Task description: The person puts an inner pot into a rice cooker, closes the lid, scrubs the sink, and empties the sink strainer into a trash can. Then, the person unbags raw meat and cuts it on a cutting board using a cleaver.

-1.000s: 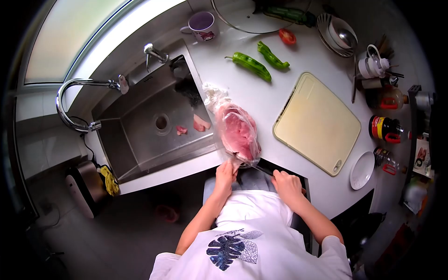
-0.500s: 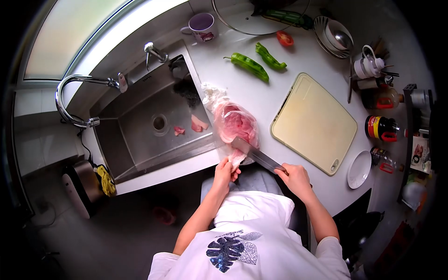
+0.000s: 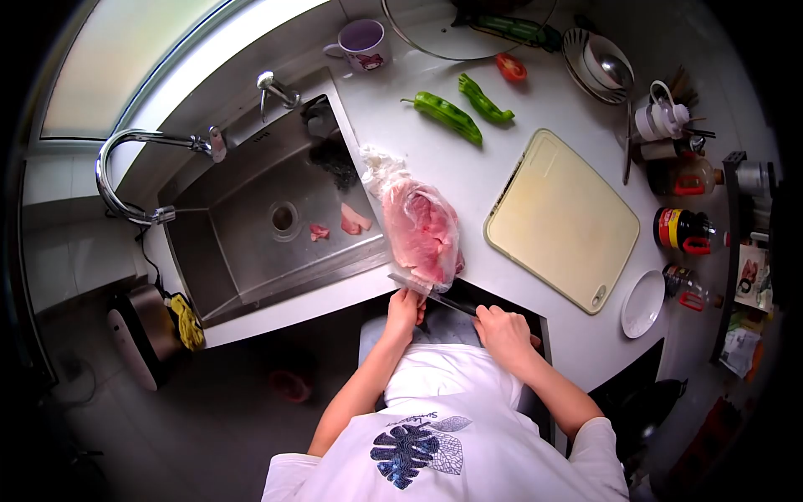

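A large piece of raw pink meat [image 3: 421,230] lies in a clear plastic bag at the counter's edge beside the sink. My left hand [image 3: 404,315] is closed at its near end, gripping a pale strip of the meat, mostly hidden by my fingers. My right hand [image 3: 504,332] is wrapped round the handle of a kitchen knife [image 3: 450,302]. The blade lies across the near end of the meat, its tip pointing left over my left fingers, close to them.
Meat scraps [image 3: 355,220] lie in the steel sink [image 3: 242,226] at left. A cutting board [image 3: 562,222] rests on the right, with green peppers [image 3: 447,119] and a cut tomato [image 3: 510,68] farther back. A white plate [image 3: 644,304] and sauce bottles [image 3: 684,230] stand at far right.
The knife has come down toward my body and to the left, from the meat's lower part to its near end. My right hand moved with it; the meat looks stretched nearer me.
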The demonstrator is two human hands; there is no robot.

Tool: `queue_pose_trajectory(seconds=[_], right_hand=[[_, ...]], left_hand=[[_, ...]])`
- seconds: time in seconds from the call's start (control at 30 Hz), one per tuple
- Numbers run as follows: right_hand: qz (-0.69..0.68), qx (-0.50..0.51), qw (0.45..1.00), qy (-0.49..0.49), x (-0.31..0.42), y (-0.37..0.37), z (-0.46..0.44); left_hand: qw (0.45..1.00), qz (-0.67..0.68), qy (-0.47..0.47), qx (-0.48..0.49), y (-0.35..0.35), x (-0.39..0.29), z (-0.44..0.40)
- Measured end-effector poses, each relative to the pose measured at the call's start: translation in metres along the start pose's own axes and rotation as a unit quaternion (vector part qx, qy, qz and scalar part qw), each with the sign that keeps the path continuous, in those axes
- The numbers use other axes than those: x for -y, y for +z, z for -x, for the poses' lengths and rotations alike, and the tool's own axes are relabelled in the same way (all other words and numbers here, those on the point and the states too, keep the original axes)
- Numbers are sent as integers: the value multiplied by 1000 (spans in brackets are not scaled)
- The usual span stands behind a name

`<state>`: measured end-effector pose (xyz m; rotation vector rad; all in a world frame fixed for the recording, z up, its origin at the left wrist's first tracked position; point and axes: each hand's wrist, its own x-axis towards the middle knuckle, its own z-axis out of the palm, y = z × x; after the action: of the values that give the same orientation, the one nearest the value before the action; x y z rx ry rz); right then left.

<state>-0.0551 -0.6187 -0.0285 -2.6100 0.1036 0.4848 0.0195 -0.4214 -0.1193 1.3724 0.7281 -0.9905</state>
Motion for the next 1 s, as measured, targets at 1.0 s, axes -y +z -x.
queue_pose_trajectory(seconds=[1.0], right_hand=[[-284,-233,913,176,-23,-44,-2]], left_hand=[[950,74,241,183,38,-131,-9]])
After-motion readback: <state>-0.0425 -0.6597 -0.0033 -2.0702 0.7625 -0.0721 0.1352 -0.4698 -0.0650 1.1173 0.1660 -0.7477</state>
